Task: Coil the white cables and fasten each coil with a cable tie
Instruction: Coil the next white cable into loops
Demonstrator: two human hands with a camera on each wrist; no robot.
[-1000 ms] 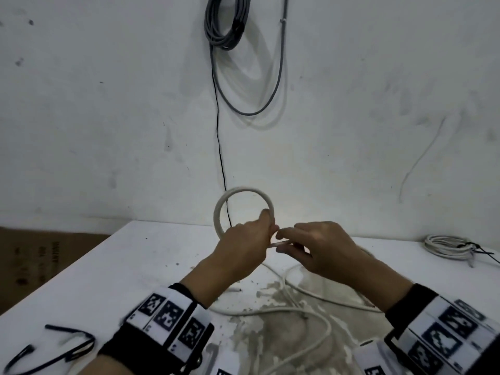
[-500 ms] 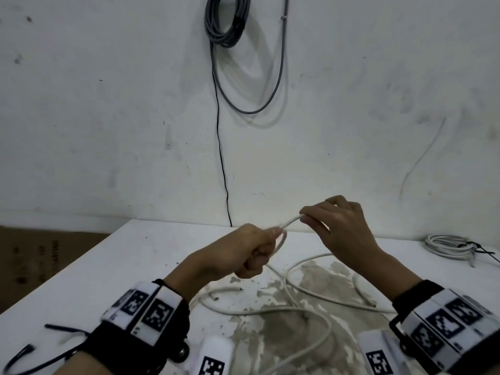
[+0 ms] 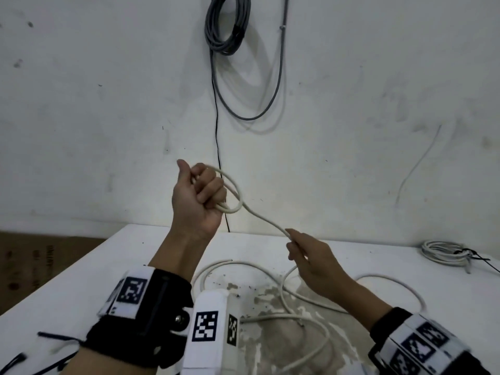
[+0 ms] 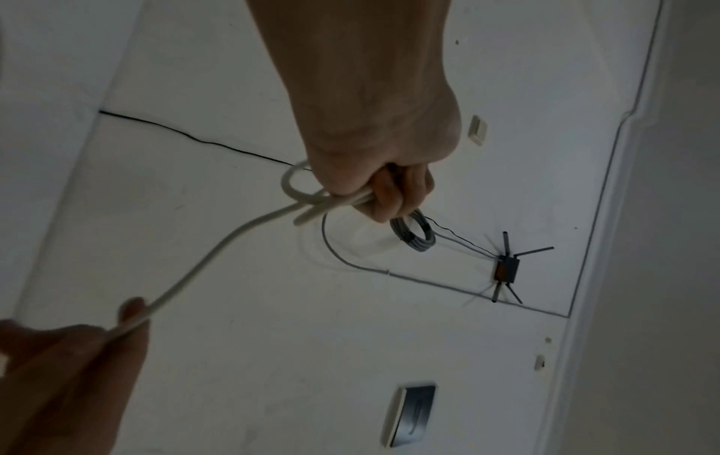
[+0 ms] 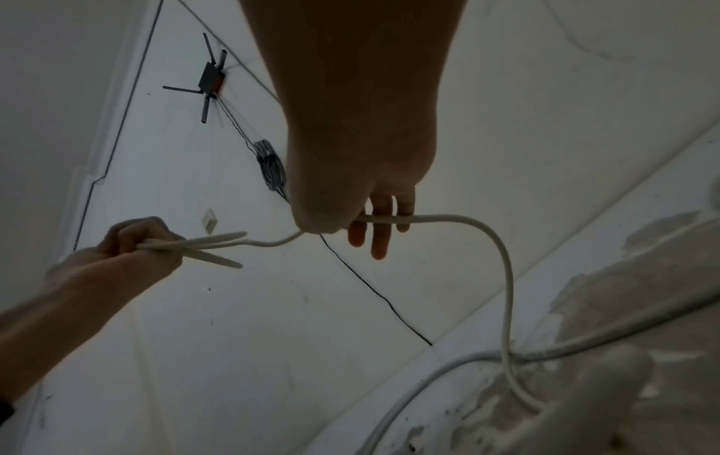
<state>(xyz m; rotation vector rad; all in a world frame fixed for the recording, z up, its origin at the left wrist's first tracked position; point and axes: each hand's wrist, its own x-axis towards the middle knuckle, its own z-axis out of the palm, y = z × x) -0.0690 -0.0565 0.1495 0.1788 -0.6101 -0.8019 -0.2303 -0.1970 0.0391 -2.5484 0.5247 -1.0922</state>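
Left hand [image 3: 198, 196] is balled into a fist around a small loop of the white cable [image 3: 259, 216], thumb sticking up, raised in the middle of the head view in front of the wall. The loop pokes out the right side of the fist, and the left wrist view shows the strands bunched under the curled fingers [image 4: 393, 197].

From there the cable slopes down and right to the right hand [image 3: 315, 263], which has it pinched near the thumb. In the right wrist view the other fingers [image 5: 380, 227] hang pretty straight, with the cable running across them.

Past that hand the cable drops to the table [image 3: 81, 282] and sprawls in loose curves over a scuffed patch at lower centre.

Far right on the table sits a finished coil [image 3: 443, 253] with a dark tie on it. A grey cable bundle [image 3: 226, 23] hangs on the wall, top centre. Black ties [image 3: 54, 339] lie lower left.
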